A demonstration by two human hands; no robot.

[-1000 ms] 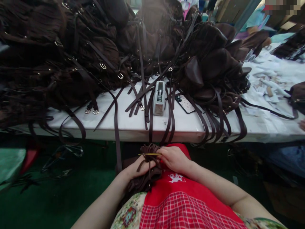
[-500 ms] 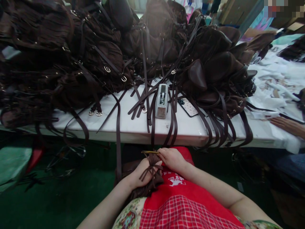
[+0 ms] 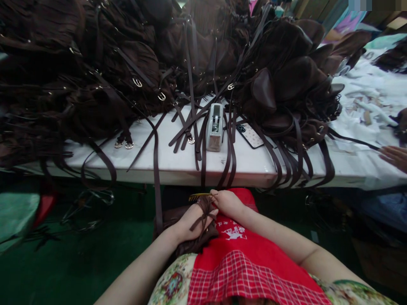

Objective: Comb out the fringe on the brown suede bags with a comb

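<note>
In my lap, my left hand (image 3: 190, 221) is closed round a gathered brown bundle of thin strips (image 3: 206, 209), whose loose ends spill over the fingers. My right hand (image 3: 226, 204) pinches one end of a yellow comb (image 3: 199, 197). The comb lies across the top of the strips, its teeth showing on the left side. Under my left hand rests a dark brown bag (image 3: 173, 214), partly hidden by the hand and forearm. A red apron (image 3: 238, 254) covers my front.
Dark brown bags (image 3: 280, 89) are heaped along the white table (image 3: 178, 163), straps hanging over its front edge. A grey dispenser-like box (image 3: 215, 127) and a phone (image 3: 252, 135) lie between them. Another person's hand (image 3: 394, 156) is at the far right.
The comb has turned so its teeth show more plainly, and it sits slightly higher against the strips. The view has shifted a little. The other person's hand has moved right.
</note>
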